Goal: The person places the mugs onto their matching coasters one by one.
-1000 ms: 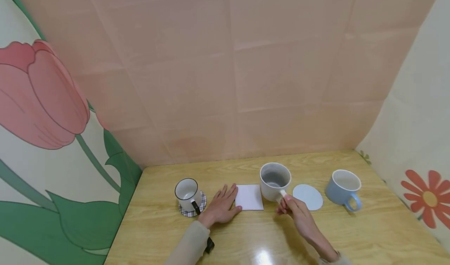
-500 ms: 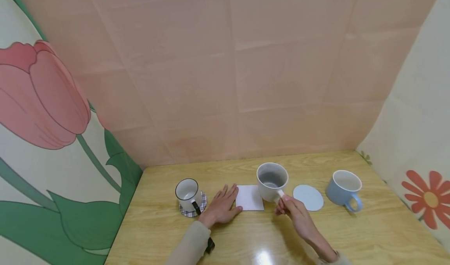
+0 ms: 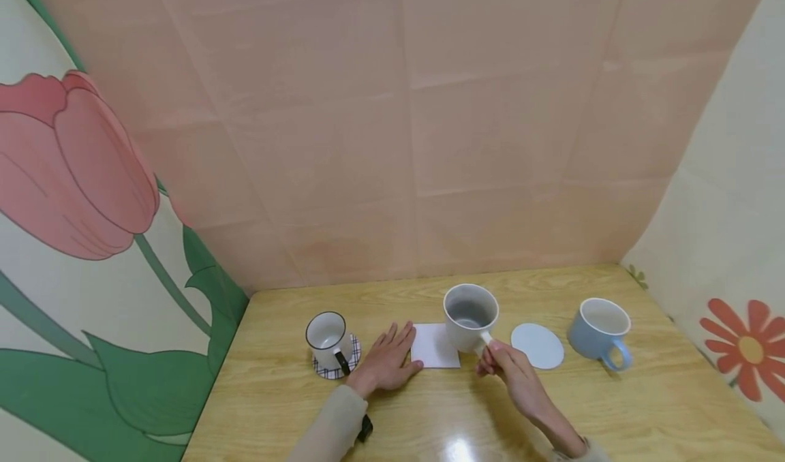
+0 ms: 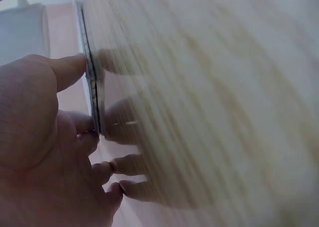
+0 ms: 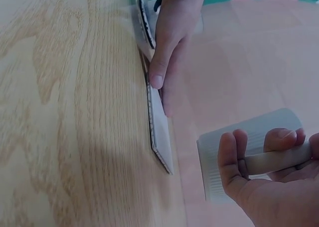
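Backdrop (image 3: 343,142): pinkish creased cloth, rising at 12 o'clock behind the wooden tabletop (image 3: 257,407).
Right hand (image 3: 518,375): fingers curled round the handle of the pale mug (image 3: 471,317), on its 5 o'clock side.
Left hand (image 3: 385,362): fingers straight and spread, thumb and index finger touching the square coaster (image 3: 432,346) at its 9 o'clock edge.
Pale mug: held above the wood at 2 o'clock from the square coaster, hiding part of it; the exact overlap cannot be told.
Mug work: apparently bringing the mug over the steadied coaster; the next move seems to call for a small shift toward 9 o'clock, then a level lowering.
Round coaster (image 3: 537,346): near the pale mug at 4 o'clock; the blue mug (image 3: 599,329) stands beyond.
Black-rimmed mug (image 3: 327,332): on the plaid coaster (image 3: 325,372), 10 o'clock from the left hand.
Tabletop room: bare wood toward 12 and 6 o'clock; the left fingertips probably make the tightest margin.
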Motion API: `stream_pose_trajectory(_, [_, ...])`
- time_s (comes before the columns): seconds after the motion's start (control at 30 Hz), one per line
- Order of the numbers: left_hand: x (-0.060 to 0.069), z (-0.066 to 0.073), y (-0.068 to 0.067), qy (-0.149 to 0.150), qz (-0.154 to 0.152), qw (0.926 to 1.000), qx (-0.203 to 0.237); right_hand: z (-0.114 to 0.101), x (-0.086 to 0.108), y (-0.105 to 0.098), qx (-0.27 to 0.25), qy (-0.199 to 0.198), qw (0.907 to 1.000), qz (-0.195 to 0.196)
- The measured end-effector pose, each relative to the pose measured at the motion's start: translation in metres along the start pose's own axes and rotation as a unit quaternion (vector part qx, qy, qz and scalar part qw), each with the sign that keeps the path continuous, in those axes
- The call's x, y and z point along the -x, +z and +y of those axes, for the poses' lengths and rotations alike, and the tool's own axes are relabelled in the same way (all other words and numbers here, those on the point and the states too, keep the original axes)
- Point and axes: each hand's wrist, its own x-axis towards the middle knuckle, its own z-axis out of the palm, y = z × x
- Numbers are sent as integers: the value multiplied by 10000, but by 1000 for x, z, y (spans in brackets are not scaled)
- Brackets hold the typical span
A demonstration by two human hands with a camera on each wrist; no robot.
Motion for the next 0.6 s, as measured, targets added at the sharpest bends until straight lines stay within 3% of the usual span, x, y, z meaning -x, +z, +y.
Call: stream_pose_trajectory(0.6, [1,1,-2,30,13,10000,-31,2,-3,6,138,73,9999,-16])
